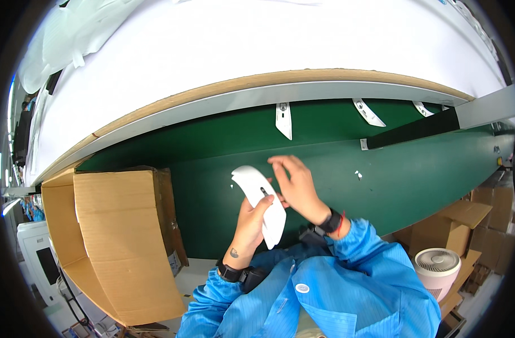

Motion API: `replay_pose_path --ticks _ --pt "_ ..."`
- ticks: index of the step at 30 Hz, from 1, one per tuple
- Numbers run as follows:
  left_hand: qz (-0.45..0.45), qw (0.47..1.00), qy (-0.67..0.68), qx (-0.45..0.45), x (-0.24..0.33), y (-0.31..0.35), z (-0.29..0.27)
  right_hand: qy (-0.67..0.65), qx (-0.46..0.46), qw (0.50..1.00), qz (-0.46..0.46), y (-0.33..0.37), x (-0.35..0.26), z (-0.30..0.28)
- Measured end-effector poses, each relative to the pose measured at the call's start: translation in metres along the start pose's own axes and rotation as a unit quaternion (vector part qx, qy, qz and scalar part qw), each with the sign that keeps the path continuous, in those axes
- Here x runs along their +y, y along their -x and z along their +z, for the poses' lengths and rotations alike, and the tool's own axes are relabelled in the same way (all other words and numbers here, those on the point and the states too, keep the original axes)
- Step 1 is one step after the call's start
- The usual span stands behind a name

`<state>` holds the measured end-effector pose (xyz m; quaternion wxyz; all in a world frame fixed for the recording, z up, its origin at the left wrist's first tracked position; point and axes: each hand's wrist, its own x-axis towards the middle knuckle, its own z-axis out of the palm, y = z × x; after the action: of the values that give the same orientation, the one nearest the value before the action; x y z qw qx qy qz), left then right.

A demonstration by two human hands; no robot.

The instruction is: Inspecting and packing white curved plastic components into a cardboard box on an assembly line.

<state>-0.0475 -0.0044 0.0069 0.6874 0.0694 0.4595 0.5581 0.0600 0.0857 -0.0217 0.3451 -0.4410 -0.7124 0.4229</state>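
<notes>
Blue button-front work jacket (375, 276): nearest item, worn by the person, sleeves running to both wrists.
Black wristbands (229, 272): one on each wrist; the right wrist also bears a thin red cord (341, 223).
Left hand (247, 226): closed on the piece below, thumb laid across its face just under the slot, remaining fingers largely hidden behind it.
Smooth white curved plastic-looking piece (275, 216): one, held in the left hand above the bench, between the two hands. Long axis slants from upper left to lower right; the rounded, hooked end points away from the person and bends left, the tapered end points back toward the jacket. A small dark slot (263, 191) sits in its face, just beyond the thumb.
Right hand (301, 194): just right of the piece's upper half, fingers loosely bent and apart, nothing seen in them; whether it touches the piece cannot be told.
Brown open cardboard box (119, 225): left of the hands.
Dark green bench top (392, 191): beneath the hands, with small white scraps (358, 176) to the right.
Similar white slotted pieces (284, 123): three, spaced along the far side.
White-topped shelf (269, 48): farthest, wood-edged.
</notes>
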Motion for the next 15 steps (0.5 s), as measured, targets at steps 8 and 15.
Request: replay_pose_path --ticks 8,15 --pt "0.037 0.998 -0.013 0.041 0.014 0.017 -0.035 0.109 0.012 0.984 0.140 -0.076 0.164 0.066" --pt "0.009 0.997 0.007 0.077 0.007 0.022 -0.049 0.150 -0.016 0.976 0.158 -0.088 0.180 0.078"
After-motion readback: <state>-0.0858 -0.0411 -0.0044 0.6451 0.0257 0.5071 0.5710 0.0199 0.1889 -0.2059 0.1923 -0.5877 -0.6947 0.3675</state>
